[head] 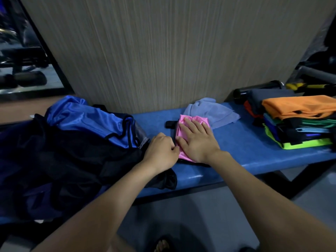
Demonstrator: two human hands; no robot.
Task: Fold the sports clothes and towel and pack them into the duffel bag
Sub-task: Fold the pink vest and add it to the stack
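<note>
Blue padded bench (236, 142) against wood-grain wall. Shiny pink folded garment (189, 122) at bench centre. Right hand (195, 140) flat, pressing it; left hand (162, 150) pinching near edge. Advice: smooth crease outward, keep edges aligned.

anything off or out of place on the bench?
Mostly tidy. The light blue towel lies crumpled and unfolded against the wall, behind the pink garment that the right hand presses flat. A black cylinder lies on its side behind the folded stack. No spill or damage shows.
</note>
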